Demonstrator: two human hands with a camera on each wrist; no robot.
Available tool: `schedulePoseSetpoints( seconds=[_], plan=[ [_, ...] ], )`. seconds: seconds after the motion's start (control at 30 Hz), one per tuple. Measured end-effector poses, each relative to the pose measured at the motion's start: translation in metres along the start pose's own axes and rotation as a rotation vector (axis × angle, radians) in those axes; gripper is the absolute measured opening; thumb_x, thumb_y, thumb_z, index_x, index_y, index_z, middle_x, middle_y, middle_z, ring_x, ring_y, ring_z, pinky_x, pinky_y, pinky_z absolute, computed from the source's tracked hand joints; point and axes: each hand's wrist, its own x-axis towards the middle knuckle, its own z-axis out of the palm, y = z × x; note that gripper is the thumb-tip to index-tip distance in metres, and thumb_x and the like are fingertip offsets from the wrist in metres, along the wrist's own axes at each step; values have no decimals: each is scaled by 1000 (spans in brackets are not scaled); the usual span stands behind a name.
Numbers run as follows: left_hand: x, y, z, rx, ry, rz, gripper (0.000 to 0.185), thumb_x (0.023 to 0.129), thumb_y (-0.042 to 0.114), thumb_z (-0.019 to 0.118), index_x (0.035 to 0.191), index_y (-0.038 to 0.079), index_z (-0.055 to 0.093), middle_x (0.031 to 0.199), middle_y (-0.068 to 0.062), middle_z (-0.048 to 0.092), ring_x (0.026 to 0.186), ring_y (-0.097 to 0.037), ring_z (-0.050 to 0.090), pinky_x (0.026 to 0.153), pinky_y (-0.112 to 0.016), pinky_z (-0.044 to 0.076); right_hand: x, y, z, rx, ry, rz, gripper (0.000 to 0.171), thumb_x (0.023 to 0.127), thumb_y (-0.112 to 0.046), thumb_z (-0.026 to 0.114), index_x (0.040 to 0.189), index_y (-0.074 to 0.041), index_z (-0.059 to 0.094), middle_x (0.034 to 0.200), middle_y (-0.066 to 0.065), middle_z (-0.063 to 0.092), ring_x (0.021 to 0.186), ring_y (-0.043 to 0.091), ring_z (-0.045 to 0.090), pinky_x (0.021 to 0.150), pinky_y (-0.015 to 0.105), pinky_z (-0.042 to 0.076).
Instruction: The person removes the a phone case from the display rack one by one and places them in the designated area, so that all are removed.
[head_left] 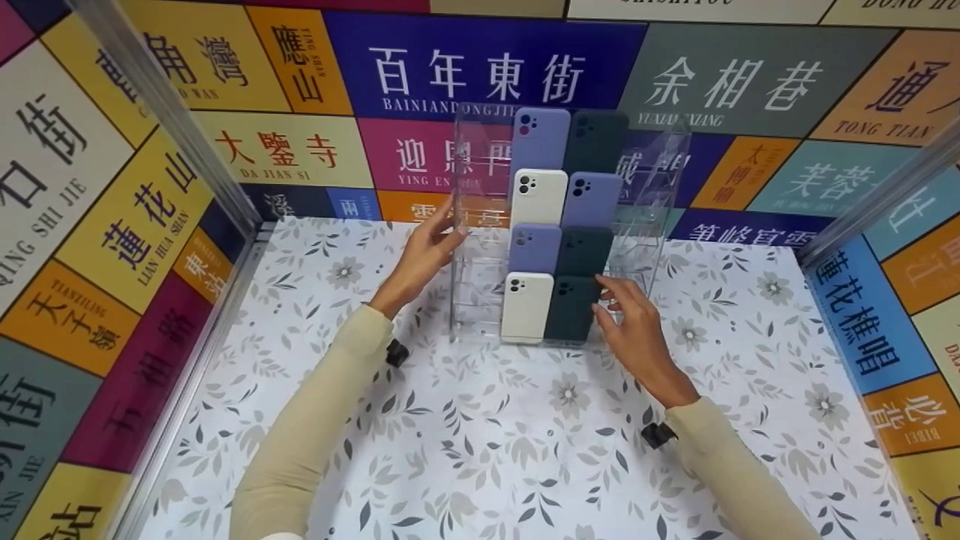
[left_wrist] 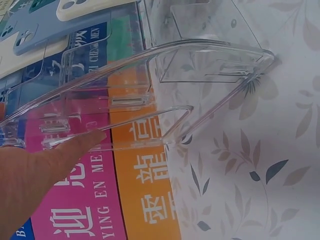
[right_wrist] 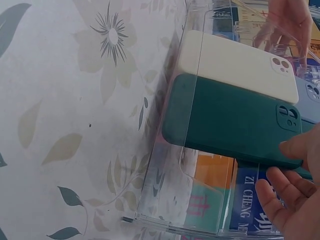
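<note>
A clear stepped phone case rack stands on the flowered surface, with phone cases in two columns. At the rack's left side, my left hand grips the clear side panel; the thumb lies along it in the left wrist view. On the lowest tier, a white phone case sits beside a dark green phone case. My right hand pinches the green case's right edge near its camera cutout, its other fingers loosely bent below. Higher up are lilac phone cases, another white one and more dark green ones.
The table has a white cover with grey leaves and flowers. Behind it and on both sides rise colourful panels with Chinese lettering. Metal posts stand at the corners. The rack's outer columns show bare clear pockets.
</note>
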Motion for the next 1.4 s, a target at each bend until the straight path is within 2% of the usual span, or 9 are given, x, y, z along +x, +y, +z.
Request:
schedulePoseSetpoints(
  seconds=[0.17,0.27,0.4,0.5,0.6,0.77,1.07,1.27,1.4],
  plan=[
    [0,0,1,6,-1,7,72,114,26,63,176,31,27,170,-21,45,145,-39,58,116,-64,47,1,0,-2,13,-13,24,50,101,4,76,150,0,64,131,21,66,105,33,71,91,52,60],
    [0,2,1,30,-5,1,73,114,29,63,176,32,25,170,-19,45,146,-37,58,115,-63,48,1,0,-2,18,-11,21,49,102,4,74,149,0,64,131,21,66,106,33,71,91,49,60],
    [1,3,0,53,-10,-10,77,113,32,65,177,33,23,171,-17,45,145,-35,58,114,-61,50,0,2,1,42,24,-4,45,101,6,76,145,1,66,126,21,67,105,32,72,91,31,60],
    [2,4,-1,46,-9,-19,77,113,30,65,177,32,23,171,-17,45,145,-35,58,113,-61,51,-1,5,4,105,66,-24,39,100,7,76,139,3,69,121,21,68,104,32,71,92,17,55],
    [3,4,1,32,-13,-25,76,113,26,65,177,30,23,170,-17,46,145,-35,58,112,-63,51,-2,7,7,157,116,-43,34,99,9,76,132,3,71,116,20,70,104,33,71,93,11,52],
    [4,5,2,0,-16,-16,77,113,21,63,177,26,22,168,-20,47,145,-37,58,113,-66,49,-2,8,8,178,170,-73,29,96,10,78,124,2,74,112,19,72,101,34,73,91,11,54],
    [4,3,1,-3,4,-9,75,112,22,65,176,30,26,167,-20,49,142,-36,60,110,-65,52,1,-1,-4,203,227,-87,29,94,13,79,121,5,75,112,20,72,101,34,73,89,13,56],
    [3,2,1,25,20,-10,75,112,28,66,176,32,27,166,-16,52,140,-33,62,108,-62,54,1,-12,-11,232,263,-96,31,93,15,80,122,6,76,112,21,73,103,21,73,90,17,58],
    [4,2,1,14,20,-16,73,112,26,65,175,34,29,167,-14,51,142,-34,61,109,-62,54,-2,-20,-11,255,259,-84,32,92,15,80,122,6,76,111,22,72,104,11,71,90,18,59]
  ],
)
